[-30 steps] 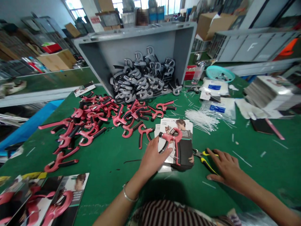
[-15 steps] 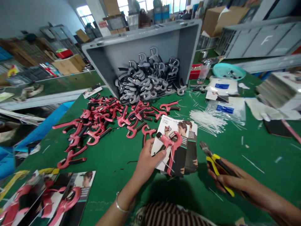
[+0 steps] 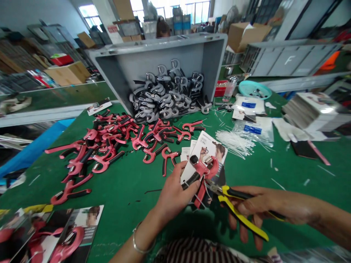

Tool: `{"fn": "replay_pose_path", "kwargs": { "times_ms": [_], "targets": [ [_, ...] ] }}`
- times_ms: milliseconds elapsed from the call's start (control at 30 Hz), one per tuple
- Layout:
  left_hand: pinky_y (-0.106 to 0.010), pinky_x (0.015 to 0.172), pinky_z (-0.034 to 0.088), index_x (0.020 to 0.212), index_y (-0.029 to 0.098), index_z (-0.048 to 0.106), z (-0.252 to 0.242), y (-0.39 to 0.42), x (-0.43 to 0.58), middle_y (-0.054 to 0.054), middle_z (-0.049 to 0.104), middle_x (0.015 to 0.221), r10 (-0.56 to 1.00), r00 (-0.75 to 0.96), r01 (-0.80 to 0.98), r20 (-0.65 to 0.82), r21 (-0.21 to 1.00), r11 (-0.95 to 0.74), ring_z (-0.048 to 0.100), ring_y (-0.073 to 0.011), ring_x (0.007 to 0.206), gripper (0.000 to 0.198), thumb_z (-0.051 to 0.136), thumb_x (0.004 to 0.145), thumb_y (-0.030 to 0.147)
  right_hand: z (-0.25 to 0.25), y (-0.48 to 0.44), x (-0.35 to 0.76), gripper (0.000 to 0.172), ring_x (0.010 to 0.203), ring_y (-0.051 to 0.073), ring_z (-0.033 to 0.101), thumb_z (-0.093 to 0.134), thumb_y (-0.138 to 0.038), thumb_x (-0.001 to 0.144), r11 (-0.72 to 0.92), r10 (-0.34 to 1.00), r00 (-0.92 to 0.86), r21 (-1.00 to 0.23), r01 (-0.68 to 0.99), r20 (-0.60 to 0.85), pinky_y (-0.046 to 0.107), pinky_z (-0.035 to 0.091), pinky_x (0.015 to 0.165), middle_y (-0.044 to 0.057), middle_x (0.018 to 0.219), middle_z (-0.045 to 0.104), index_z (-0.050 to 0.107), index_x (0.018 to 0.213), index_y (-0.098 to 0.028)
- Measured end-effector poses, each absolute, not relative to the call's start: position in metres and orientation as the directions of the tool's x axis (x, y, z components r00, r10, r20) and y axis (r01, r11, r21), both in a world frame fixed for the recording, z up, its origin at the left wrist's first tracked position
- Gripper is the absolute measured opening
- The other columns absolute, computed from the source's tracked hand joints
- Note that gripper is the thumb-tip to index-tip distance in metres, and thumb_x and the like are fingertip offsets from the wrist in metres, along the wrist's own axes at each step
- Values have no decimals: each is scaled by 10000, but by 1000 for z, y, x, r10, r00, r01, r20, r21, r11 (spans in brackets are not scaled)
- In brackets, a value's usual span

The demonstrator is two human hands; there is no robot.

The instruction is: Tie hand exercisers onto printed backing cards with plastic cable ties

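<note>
1. In the head view, the left hand (image 3: 175, 190) is closed on a printed card (image 3: 204, 140) and the pink-and-black hand grip (image 3: 202, 168) lying on it, at the near middle of the green table (image 3: 117, 219).
2. The right hand (image 3: 257, 204) is gripping yellow-and-black pliers (image 3: 236, 212); their tip is at the hand grip, but one cannot tell whether it touches.
3. On the left, farther, lies a heap of pink hand grips (image 3: 109, 131).
4. Behind it, a grey crate (image 3: 131, 62) contains grey hand grips (image 3: 161, 96).

Loose grips (image 3: 137, 143) lie left of the carded grip (image 3: 201, 168), pliers (image 3: 229, 204) right. The basin (image 3: 246, 87) behind apparently holds small parts (image 3: 257, 91).
</note>
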State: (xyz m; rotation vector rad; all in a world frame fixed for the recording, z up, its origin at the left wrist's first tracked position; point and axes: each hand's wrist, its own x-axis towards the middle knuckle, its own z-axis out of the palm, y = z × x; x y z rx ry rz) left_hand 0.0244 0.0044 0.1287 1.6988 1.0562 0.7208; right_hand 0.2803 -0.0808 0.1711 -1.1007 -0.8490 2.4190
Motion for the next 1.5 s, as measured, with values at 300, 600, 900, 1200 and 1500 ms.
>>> {"fn": "replay_pose_path", "kwargs": {
  "times_ms": [300,600,900,1200,1500],
  "targets": [
    [-272,726,503,1307,246,468,134,-7,21,-39,689,1050,871,488,364,51,895,-256,652,-184,827,501,660,847,292,172,-89,274,337,746,205,726,615,-331,886,-809,526,-613,-568,-149,-589,228,558,504,95,955,687,522,1166,-169],
    [-297,805,513,1233,217,538,121,-3,24,-39,701,1076,908,408,151,-93,988,34,660,-203,919,451,697,824,323,142,-89,266,373,421,47,399,565,-481,904,-641,643,-444,-756,133,-624,154,331,372,-27,685,549,568,1097,-162],
    [-294,715,527,1149,125,601,110,12,31,-100,729,1032,897,287,-195,-335,897,397,690,-179,766,484,767,750,344,146,-108,249,189,786,234,653,637,-276,825,57,793,-539,-844,533,-286,325,503,736,90,885,717,700,991,-209],
    [-355,1093,409,1305,233,469,110,3,49,-79,549,1409,994,-70,-413,-81,910,45,524,-188,1303,417,611,920,310,115,-96,206,390,1122,252,594,427,-362,999,-134,943,-203,-859,495,-264,420,453,997,122,1280,602,431,1364,-223],
    [-342,1055,457,1321,269,416,108,-23,56,-75,548,1397,991,-124,-383,-42,924,-9,539,-195,1283,418,591,943,309,106,-97,187,491,1292,277,506,500,-348,965,-85,966,-160,-838,540,-201,469,374,1112,154,1431,514,413,1418,-180]
  ]
}}
